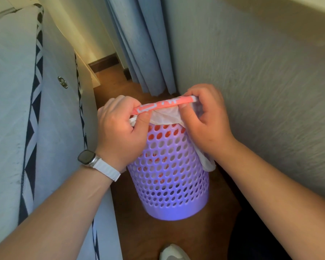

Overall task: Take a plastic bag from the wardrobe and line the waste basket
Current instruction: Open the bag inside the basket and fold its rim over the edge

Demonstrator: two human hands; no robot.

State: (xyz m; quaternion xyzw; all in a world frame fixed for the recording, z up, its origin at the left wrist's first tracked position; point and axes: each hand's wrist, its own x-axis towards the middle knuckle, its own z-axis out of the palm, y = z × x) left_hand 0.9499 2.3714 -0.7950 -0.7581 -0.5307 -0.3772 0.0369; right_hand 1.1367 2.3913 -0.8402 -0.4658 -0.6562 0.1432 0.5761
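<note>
A purple perforated waste basket (169,177) stands on the wooden floor between a mattress and a wall. A white plastic bag with a pink printed band (165,106) is stretched over the basket's top, and red print shows through the holes. My left hand (120,128), with a white watch on its wrist, pinches the bag's left edge at the rim. My right hand (206,121) grips the bag's right edge at the rim. A loose handle of the bag (206,162) hangs down below my right wrist.
A mattress (36,109) with black and white trim rises close on the left. A textured wall (261,81) stands close on the right. Blue curtains (139,44) hang behind the basket. A white shoe (174,253) shows at the bottom edge on the wooden floor (219,212).
</note>
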